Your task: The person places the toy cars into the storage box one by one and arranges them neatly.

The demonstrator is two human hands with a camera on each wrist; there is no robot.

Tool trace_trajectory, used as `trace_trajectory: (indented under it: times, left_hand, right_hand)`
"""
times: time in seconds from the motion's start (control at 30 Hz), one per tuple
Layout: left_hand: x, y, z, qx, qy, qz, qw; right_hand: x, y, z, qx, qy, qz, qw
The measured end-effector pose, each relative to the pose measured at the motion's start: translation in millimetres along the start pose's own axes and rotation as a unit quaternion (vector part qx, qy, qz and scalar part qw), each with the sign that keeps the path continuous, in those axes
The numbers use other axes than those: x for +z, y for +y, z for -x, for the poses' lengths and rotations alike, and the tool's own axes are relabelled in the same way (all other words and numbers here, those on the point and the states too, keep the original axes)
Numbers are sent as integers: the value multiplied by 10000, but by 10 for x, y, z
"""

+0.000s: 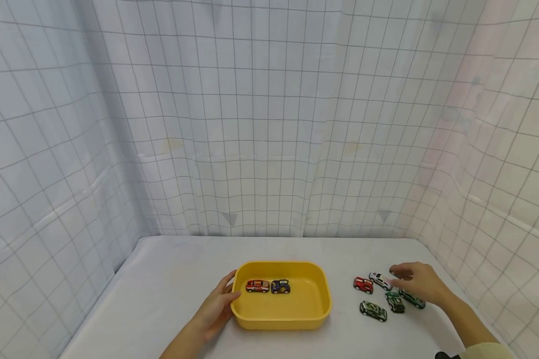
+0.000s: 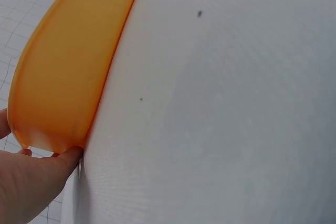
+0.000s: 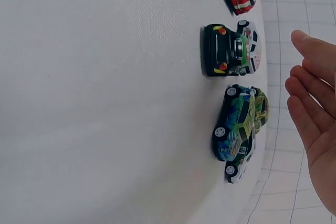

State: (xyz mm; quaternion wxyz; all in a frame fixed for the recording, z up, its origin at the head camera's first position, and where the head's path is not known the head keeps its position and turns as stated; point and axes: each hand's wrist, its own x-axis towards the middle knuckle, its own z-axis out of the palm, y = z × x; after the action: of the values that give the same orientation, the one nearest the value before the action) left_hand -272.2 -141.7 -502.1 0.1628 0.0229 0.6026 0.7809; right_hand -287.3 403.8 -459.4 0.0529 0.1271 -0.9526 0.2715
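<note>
Yellow tray (image 1: 280, 323), left hand (image 1: 216, 306) gripping its side; toy cars (image 1: 373, 310) lie below and left of the right hand (image 1: 421, 283), fingers loosely bent, empty.

The bench (image 1: 175, 279) is seen from the head, forward and downward; the yellow tray (image 1: 292, 309) is shared with the nearer, tilted left-wrist view, the toy cars (image 1: 373, 310) with the right-wrist one.

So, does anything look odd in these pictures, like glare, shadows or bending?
Head: lines on the checked curtain bend, folds or lens, I can't tell; left wrist: the yellow tray looks orange, with pale sheen near the left hand; right wrist: sideways view, soft shadow beside the blue-green toy car.
</note>
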Motion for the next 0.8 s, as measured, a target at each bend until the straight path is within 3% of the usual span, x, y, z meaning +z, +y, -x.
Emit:
trace_trajectory:
  times: [0.4, 0.8]
  left_hand:
    - [-29, 6, 10, 16, 33, -23, 10000]
    - [-32, 10, 28, 37, -34, 17, 10000]
  right_hand:
    - [-151, 295, 171, 241, 221, 394, 9987]
    - [-181, 510, 282, 570, 188, 336, 9976]
